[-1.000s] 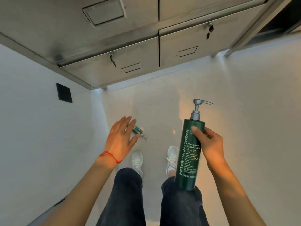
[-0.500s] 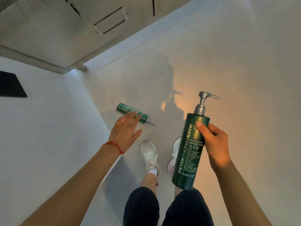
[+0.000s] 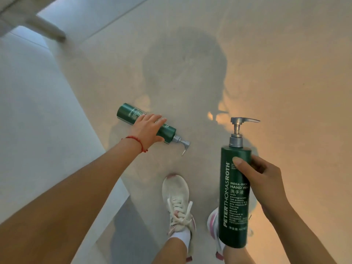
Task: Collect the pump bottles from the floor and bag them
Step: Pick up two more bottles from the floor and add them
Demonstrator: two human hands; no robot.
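Green pump bottle (image 3: 234,195) stands upright, clenched in my right hand (image 3: 262,184). My left hand (image 3: 146,130) spreads relaxed fingers (image 3: 159,119) over the second bottle (image 3: 146,123) lying on the floor (image 3: 266,73); next, curl and lift.

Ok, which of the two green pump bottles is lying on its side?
The floor bottle under the left hand, pump toward the shoes. The other bottle is upright in the right hand.
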